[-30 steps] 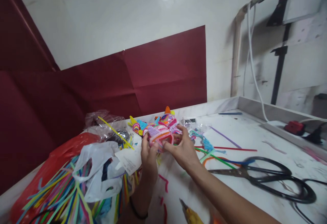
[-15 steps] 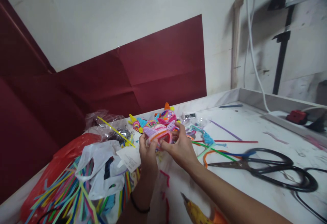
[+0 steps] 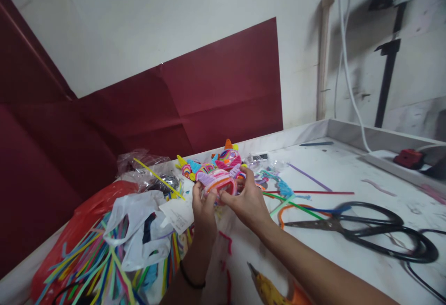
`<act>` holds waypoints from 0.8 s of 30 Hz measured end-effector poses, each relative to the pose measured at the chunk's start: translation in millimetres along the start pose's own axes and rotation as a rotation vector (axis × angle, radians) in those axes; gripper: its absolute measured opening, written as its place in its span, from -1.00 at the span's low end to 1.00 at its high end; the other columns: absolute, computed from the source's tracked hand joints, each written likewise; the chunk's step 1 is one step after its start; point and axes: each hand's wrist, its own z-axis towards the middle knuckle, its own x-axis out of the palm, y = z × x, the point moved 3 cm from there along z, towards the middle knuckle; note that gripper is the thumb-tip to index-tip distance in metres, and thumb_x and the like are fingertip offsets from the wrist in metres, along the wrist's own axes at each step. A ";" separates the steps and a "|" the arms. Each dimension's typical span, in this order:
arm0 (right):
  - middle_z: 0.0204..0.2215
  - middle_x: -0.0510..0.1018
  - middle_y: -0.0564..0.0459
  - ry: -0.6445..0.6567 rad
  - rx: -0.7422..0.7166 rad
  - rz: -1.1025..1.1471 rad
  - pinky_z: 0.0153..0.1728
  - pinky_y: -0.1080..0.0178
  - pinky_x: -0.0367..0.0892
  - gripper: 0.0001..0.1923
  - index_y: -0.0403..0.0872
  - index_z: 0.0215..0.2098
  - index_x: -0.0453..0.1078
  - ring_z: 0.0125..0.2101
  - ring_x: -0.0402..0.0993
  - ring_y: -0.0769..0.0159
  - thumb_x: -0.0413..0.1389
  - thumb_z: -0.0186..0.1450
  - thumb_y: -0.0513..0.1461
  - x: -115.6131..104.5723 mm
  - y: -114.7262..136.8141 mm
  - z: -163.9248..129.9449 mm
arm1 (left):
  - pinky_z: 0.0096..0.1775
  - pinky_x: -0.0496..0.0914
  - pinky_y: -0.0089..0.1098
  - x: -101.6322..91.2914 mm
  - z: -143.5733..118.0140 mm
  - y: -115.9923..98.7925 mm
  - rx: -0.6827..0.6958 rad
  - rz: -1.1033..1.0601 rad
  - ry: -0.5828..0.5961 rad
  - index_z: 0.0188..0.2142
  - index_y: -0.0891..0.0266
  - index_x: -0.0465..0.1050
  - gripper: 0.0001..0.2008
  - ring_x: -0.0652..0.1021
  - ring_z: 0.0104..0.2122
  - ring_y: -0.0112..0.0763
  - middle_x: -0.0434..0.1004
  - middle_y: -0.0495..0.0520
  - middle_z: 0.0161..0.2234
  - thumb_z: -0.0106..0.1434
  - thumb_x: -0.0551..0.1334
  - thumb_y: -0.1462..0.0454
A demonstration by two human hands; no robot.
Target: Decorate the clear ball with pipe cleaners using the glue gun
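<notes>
Between my two hands is a hollow pink-and-white pipe-cleaner figure (image 3: 219, 178) with lilac wing-like pieces at both sides. My left hand (image 3: 205, 212) grips its left side, thumb at the front. On the other side my right hand (image 3: 249, 203) holds it too, with thumb and fingers closed at the opening's lower right rim. Just behind stand finished-looking colourful pipe-cleaner figures (image 3: 229, 158), partly covered by the held one. Below the right forearm lies a yellow and orange glue gun (image 3: 266, 287), its nozzle pointing up and left.
Large black-handled scissors (image 3: 336, 224) lie at right, near loose red (image 3: 324, 192) and green pipe cleaners (image 3: 306, 211). At left, a red bag (image 3: 81, 217) and white plastic bag (image 3: 134, 207) surround many pipe cleaners. A power strip (image 3: 383, 160) sits by the right table rim.
Both hands keep the same grip on the pink-and-white figure. Only a slight shift of the whole view shows.
</notes>
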 end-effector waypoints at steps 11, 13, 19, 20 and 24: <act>-0.36 0.59 0.05 -0.029 -0.014 0.016 -0.20 0.05 0.44 -0.18 -0.10 0.15 0.20 -0.32 0.59 0.06 0.24 -0.06 -0.08 -1.3 0.9 -0.9 | -0.09 0.49 -0.23 -1.7 0.8 -2.1 0.032 0.052 -0.014 0.02 0.28 0.38 -0.50 0.60 -0.11 -0.12 0.57 0.22 -0.06 0.10 0.29 0.16; -0.35 0.59 0.04 -0.025 -0.004 0.009 -0.20 0.05 0.43 -0.17 -0.11 0.16 0.20 -0.32 0.58 0.06 0.23 -0.06 -0.08 -1.8 1.2 -1.2 | -0.09 0.49 -0.24 -1.6 0.6 -3.8 0.047 0.070 -0.018 0.01 0.28 0.39 -0.51 0.60 -0.11 -0.12 0.57 0.22 -0.06 0.09 0.29 0.15; -0.40 0.58 0.09 -0.050 -0.001 0.013 -0.23 0.07 0.43 -0.20 -0.09 0.12 0.24 -0.37 0.57 0.08 0.26 -0.09 -0.09 -2.6 1.1 -1.1 | -0.06 0.47 -0.26 -0.7 -0.7 -6.2 0.084 0.105 -0.011 0.01 0.27 0.41 -0.52 0.59 -0.08 -0.14 0.58 0.17 -0.08 0.10 0.29 0.17; -0.41 0.57 0.10 -0.056 -0.002 0.015 -0.24 0.07 0.43 -0.21 -0.08 0.11 0.25 -0.38 0.57 0.08 0.26 -0.10 -0.10 -2.5 0.6 -0.9 | -0.06 0.47 -0.26 -0.8 -0.8 -6.3 0.087 0.111 -0.013 0.02 0.27 0.41 -0.51 0.59 -0.08 -0.13 0.58 0.17 -0.07 0.09 0.29 0.17; -0.40 0.56 0.10 -0.054 0.014 -0.017 -0.25 0.07 0.41 -0.21 -0.08 0.11 0.25 -0.37 0.56 0.08 0.26 -0.09 -0.09 -1.8 -2.1 -0.1 | -0.07 0.47 -0.27 -0.7 -0.7 -6.7 0.086 0.139 -0.008 0.00 0.29 0.41 -0.52 0.60 -0.09 -0.13 0.59 0.19 -0.06 0.09 0.28 0.18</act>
